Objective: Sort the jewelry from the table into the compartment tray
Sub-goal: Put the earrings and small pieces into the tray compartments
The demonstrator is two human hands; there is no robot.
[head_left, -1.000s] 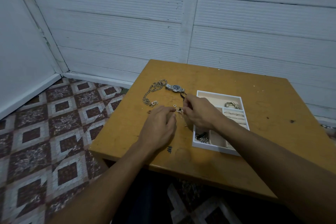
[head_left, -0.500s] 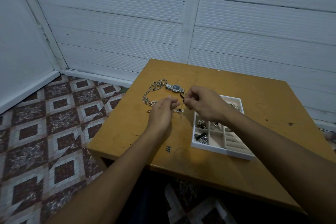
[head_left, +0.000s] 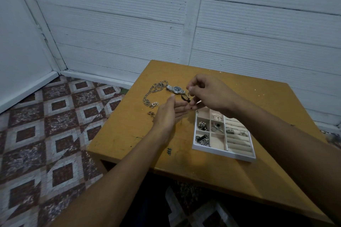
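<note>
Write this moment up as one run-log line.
phase: sorting | right hand: pinches small dark piece | left hand: open, close by | watch, chain: on table | tray: partly filled

The compartment tray (head_left: 221,153) sits on the desk (head_left: 125,134), toward its near right part. Behind and to the left of the tray lies the watch (head_left: 176,89), with the chain (head_left: 153,94) just left of it, reaching its end. A loose piece (head_left: 151,113) lies on the near side of the chain. Both hands are above the desk between the watch and the tray. The left hand (head_left: 168,114) is left of the right hand (head_left: 210,94), which pinches a small loop (head_left: 185,98) just in front of the watch. In the tray, jewelry fills several left compartments and rings (head_left: 238,131) sit in the right section.
</note>
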